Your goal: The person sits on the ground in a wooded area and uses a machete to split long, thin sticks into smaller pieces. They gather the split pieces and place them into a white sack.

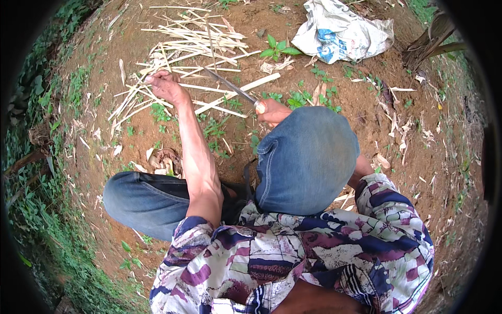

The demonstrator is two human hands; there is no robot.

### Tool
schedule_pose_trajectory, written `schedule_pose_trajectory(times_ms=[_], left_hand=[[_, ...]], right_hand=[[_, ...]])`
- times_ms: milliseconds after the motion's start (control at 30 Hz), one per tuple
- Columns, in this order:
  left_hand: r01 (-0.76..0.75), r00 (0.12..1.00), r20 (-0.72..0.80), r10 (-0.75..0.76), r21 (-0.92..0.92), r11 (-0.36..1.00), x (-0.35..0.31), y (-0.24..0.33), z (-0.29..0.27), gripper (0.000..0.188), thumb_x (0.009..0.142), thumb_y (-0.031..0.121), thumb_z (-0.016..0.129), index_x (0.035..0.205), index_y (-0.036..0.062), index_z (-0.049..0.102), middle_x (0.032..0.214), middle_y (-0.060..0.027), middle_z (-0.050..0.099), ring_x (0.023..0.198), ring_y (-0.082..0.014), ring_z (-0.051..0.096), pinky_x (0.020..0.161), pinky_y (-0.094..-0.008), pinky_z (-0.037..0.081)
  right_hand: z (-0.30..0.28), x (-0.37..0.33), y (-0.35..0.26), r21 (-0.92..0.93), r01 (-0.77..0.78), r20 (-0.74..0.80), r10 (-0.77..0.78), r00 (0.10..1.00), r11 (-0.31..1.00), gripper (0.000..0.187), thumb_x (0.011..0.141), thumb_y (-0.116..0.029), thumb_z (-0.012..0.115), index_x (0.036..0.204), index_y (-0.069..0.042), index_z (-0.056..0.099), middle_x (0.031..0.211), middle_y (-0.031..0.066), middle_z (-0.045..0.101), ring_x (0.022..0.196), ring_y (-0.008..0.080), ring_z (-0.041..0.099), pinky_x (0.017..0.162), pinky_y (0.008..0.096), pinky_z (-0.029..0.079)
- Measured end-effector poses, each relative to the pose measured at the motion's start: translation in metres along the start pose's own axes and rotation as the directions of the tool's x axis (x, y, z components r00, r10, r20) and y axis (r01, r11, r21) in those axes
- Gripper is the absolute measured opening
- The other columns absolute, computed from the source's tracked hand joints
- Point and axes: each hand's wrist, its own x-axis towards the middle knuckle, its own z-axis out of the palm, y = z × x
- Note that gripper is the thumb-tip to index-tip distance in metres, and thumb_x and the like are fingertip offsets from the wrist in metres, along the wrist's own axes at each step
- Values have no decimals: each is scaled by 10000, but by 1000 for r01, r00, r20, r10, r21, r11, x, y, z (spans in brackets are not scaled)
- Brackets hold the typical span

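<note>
A knife (230,85) was gripped by the handle in the closed right hand (274,112), its blade pointed forward-left from that grip. Pale strips (196,44) were spread around and ahead of the left hand (168,88), the nearer one, mostly crosswise at mixed angles; whether any was pinched by its curled fingers could not be told. Left of the knife grip, a broader strip (254,86) was slanted forward-right. Behind, that grip was crowded by the denim knee (308,157); forward-right, low plants and soil were bounded by a white sack (340,44).
</note>
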Motion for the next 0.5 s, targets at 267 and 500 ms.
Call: schedule_pose_trajectory(times_ms=[267,500], left_hand=[[13,992,-127,-11,13,1000,-4,-5,-25,629,832,669,378,646,69,385,477,22,302,394,-91,300,355,-250,276],[-11,988,-150,38,177,984,-15,-5,-25,665,844,686,310,660,59,430,471,22,323,412,-73,313,357,-237,291]], right_hand=[[-1,1,9,99,-10,33,6,999,995,181,703,-78,634,851,-54,532,616,31,530,468,102,491,414,253,403],[-22,-17,-11,52,33,-45,-30,999,998,190,716,-79,643,869,-60,532,623,15,515,483,83,481,428,244,402]])
